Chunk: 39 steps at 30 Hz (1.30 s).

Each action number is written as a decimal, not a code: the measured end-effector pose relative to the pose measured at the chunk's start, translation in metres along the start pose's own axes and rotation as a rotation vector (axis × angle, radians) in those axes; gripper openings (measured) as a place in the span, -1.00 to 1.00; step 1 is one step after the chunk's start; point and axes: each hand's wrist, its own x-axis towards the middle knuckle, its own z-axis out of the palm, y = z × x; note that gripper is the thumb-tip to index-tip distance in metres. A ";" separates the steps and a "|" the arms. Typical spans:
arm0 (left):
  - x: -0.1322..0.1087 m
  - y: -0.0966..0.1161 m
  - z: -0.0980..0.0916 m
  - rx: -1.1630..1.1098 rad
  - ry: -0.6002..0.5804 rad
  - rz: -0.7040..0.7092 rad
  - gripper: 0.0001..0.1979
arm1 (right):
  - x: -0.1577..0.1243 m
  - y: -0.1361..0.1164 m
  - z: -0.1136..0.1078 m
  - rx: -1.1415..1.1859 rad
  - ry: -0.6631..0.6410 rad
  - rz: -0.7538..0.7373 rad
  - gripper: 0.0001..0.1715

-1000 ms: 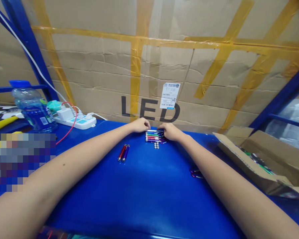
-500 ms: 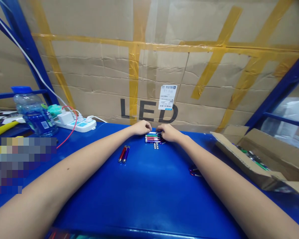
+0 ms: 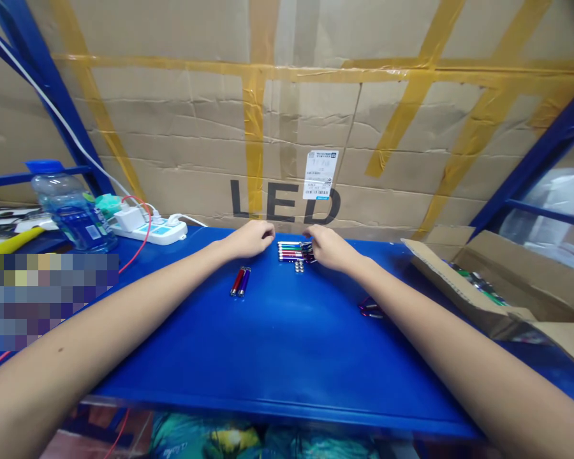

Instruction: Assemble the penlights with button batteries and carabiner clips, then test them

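Note:
Several slim metal penlights point(image 3: 289, 252) in blue, green, red and purple lie side by side in a row at the back of the blue table. My left hand point(image 3: 252, 239) hovers just left of that row, apart from it, with fingers curled towards the thumb. Whatever it may hold is too small to make out. My right hand point(image 3: 332, 247) is at the row's right end, fingers bent down around dark clip-like ends; its grip is partly hidden. Small silver button cells point(image 3: 299, 266) sit in front of the row. Nearer me lie a red penlight point(image 3: 237, 281) and a purple penlight point(image 3: 245, 282).
Purple and red carabiners point(image 3: 370, 309) lie by my right forearm. An open cardboard box point(image 3: 463, 296) with penlights stands at the right. To the left are a power strip point(image 3: 165, 233), a red cable point(image 3: 141, 248) and a bottle point(image 3: 79, 217). Cardboard point(image 3: 191, 153) forms the back.
My left hand has moved left, away from the row of penlights. My right hand stays at the row's right end. The view has tipped down, showing the table's front edge.

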 end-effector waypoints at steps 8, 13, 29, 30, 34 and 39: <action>-0.060 0.009 -0.036 0.014 -0.223 0.028 -0.84 | -0.056 -0.111 -0.005 -0.021 -0.162 -0.375 -0.58; -0.057 0.011 -0.033 0.017 -0.333 -0.028 -0.81 | -0.045 -0.131 0.013 -0.047 -0.114 -0.387 -0.52; -0.058 0.009 -0.027 0.021 -0.329 -0.030 -0.82 | -0.040 -0.127 0.017 -0.085 -0.098 -0.323 -0.61; -0.058 0.008 -0.027 0.019 -0.325 -0.025 -0.82 | -0.042 -0.126 0.015 -0.095 -0.108 -0.305 -0.62; -0.058 0.006 -0.025 0.020 -0.301 -0.001 -0.79 | -0.051 -0.120 0.002 -0.128 -0.179 -0.210 -0.70; -0.057 0.009 -0.021 0.072 -0.283 0.026 -0.75 | -0.060 -0.115 -0.011 -0.145 -0.245 -0.111 -0.68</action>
